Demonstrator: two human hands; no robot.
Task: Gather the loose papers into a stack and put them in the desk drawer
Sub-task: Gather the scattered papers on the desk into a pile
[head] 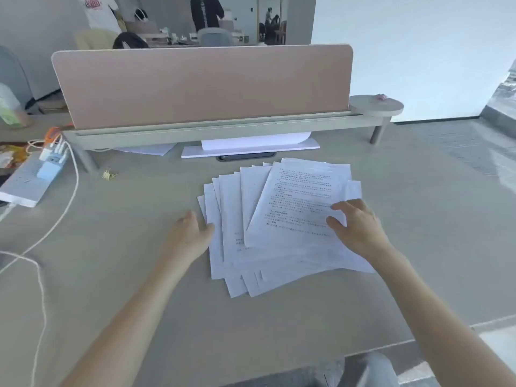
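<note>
A fanned, untidy pile of white printed papers (268,219) lies on the beige desk (125,247), right of centre. My left hand (190,233) rests against the pile's left edge, fingers apart, holding nothing. Resting flat on the top sheet at the pile's right side is my right hand (360,227), its fingers spread. No drawer is in view.
A pink divider screen (201,85) on a low shelf (217,132) blocks the back of the desk; more paper (251,142) sits under it. A power strip (30,180) with plugs and white cables (42,289) occupies the left. The desk's front edge lies near my arms.
</note>
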